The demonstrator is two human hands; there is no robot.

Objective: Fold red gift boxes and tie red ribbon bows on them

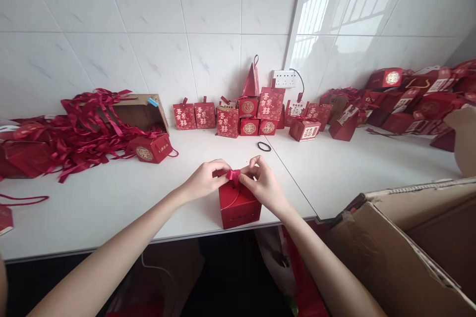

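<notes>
Over a red box (241, 210), left hand (203, 179) and right hand (265, 184) angled inward, pinching ribbon (234, 177)

1 head-worn camera looks forward and down over the table (201, 148).

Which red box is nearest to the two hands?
The red box in the centre foreground, with left hand and right hand on its ribbon; the others are untouched.
</notes>
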